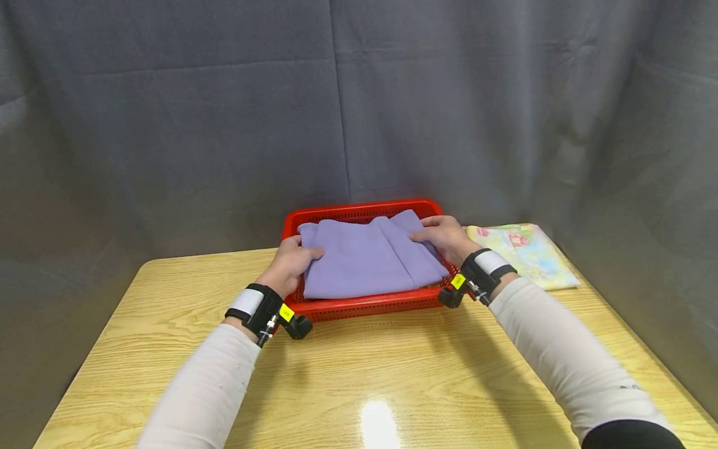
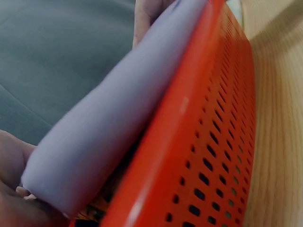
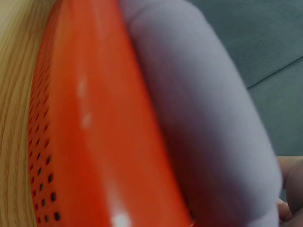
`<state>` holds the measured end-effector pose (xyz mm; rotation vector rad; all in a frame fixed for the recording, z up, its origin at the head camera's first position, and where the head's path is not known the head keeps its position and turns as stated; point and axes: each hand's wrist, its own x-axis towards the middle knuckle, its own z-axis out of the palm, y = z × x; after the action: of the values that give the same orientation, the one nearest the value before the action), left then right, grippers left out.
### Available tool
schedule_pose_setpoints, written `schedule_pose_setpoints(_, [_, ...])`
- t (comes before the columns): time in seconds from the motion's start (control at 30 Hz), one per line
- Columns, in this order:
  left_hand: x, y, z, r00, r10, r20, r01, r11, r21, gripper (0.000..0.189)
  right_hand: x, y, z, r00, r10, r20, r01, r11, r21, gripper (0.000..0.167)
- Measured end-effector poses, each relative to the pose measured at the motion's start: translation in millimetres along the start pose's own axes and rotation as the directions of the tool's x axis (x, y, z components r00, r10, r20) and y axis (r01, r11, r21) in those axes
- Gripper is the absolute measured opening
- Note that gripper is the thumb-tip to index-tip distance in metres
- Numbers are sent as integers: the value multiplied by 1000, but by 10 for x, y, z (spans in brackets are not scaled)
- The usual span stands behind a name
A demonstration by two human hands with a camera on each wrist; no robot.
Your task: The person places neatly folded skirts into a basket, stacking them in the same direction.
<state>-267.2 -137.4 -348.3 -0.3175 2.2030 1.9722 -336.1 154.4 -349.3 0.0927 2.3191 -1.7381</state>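
A folded lavender cloth (image 1: 359, 259) lies across the opening of a red perforated plastic basket (image 1: 370, 304). My left hand (image 1: 291, 262) grips the cloth's left edge, thumb on top and fingers underneath. At the other end my right hand (image 1: 445, 237) pinches the right edge, its thumb also on the upper side. From the left wrist view, the cloth (image 2: 109, 109) appears as a thick rounded fold beside the basket rim (image 2: 161, 127), with something dark and patterned beneath it. In the right wrist view the same fold (image 3: 203, 109) hides most of the fingers.
Right of the basket, a folded floral cloth (image 1: 527, 255) in yellow, blue and pink lies on the wooden table (image 1: 348, 368). A grey curtain (image 1: 224, 125) hangs close behind the basket and along both sides of the table.
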Motion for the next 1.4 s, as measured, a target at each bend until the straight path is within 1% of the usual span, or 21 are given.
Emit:
schedule_pose_setpoints(0.13, [46, -24, 34, 1000, 14, -24, -13, 998, 54, 54, 1, 21, -11, 999, -10, -35, 8, 998, -62, 52])
schedule_pose_setpoints(0.23, [32, -14, 67, 999, 0, -46, 5, 994, 111, 56, 3, 52, 0, 998, -39, -47, 31, 987, -159, 51])
schedule_pose_setpoints(0.37, [10, -17, 87, 998, -29, -64, 41, 980, 195, 56, -10, 86, 22, 998, -41, -50, 26, 963, -269, 51])
schedule_pose_setpoints(0.53, [-4, -21, 67, 997, -39, -61, 54, 962, 267, 54, -46, 86, 11, 998, -39, -51, 23, 957, -288, 54])
schedule_pose_setpoints(0.63, [-48, -2, 53, 998, -40, -54, 54, 951, 304, 53, -76, 77, -13, 998, -43, -46, 28, 955, -295, 55])
schedule_pose_setpoints(0.77, [-120, 41, 35, 998, -29, -53, 46, 929, 367, 49, -133, 55, -85, 998, -59, -38, 44, 947, -320, 53])
schedule_pose_setpoints(0.87, [-180, 68, 16, 998, 2, -65, 27, 903, 429, 46, -191, 31, -163, 996, -82, -22, 71, 943, -324, 50])
schedule_pose_setpoints(0.9, [-199, 75, 11, 997, 17, -69, 16, 892, 453, 46, -213, 25, -197, 996, -89, -15, 80, 947, -312, 49])
schedule_pose_setpoints(0.93, [-220, 82, 6, 997, 45, -69, -6, 875, 485, 45, -241, 16, -236, 995, -101, -8, 94, 951, -295, 49])
schedule_pose_setpoints(0.97, [-241, 88, 6, 994, 82, -68, -33, 848, 530, 44, -269, 9, -280, 994, -111, -6, 105, 955, -276, 49])
schedule_pose_setpoints(1.03, [-290, 103, 18, 982, 180, -56, -105, 766, 634, 42, -333, 1, -387, 991, -132, -11, 126, 962, -242, 48])
schedule_pose_setpoints(1.07, [-317, 108, 34, 971, 236, -42, -144, 716, 683, 38, -366, 4, -450, 989, -146, -17, 138, 963, -233, 47])
schedule_pose_setpoints(1.1, [-342, 110, 58, 952, 307, -19, -196, 653, 732, 34, -401, 11, -515, 987, -162, -20, 154, 965, -215, 46])
schedule_pose_setpoints(1.13, [-373, 113, 93, 927, 374, 3, -239, 586, 774, 29, -437, 23, -585, 984, -178, -28, 169, 965, -199, 46])
schedule_pose_setpoints(1.17, [-401, 116, 139, 899, 437, 24, -275, 522, 808, 25, -469, 42, -659, 981, -191, -40, 181, 965, -188, 45])
schedule_pose_setpoints(1.2, [-432, 121, 194, 868, 495, 49, -313, 466, 828, 21, -500, 68, -737, 978, -200, -51, 189, 967, -172, 45])
schedule_pose_setpoints(1.23, [-466, 126, 261, 836, 544, 76, -349, 421, 837, 19, -530, 104, -819, 976, -208, -62, 197, 968, -155, 45])
schedule_pose_setpoints(1.27, [-499, 133, 336, 803, 587, 105, -388, 380, 840, 17, -558, 149, -903, 975, -213, -71, 201, 969, -146, 45])
schedule_pose_setpoints(1.3, [-536, 139, 421, 768, 626, 135, -429, 347, 834, 19, -584, 201, -987, 974, -212, -83, 199, 970, -138, 45])
schedule_pose_setpoints(1.37, [-617, 158, 616, 715, 668, 204, -509, 298, 808, 24, -626, 332, -1150, 972, -202, -122, 183, 972, -150, 46])
schedule_pose_setpoints(1.4, [-654, 164, 720, 682, 687, 249, -557, 267, 787, 27, -638, 410, -1229, 970, -196, -141, 173, 972, -162, 46])
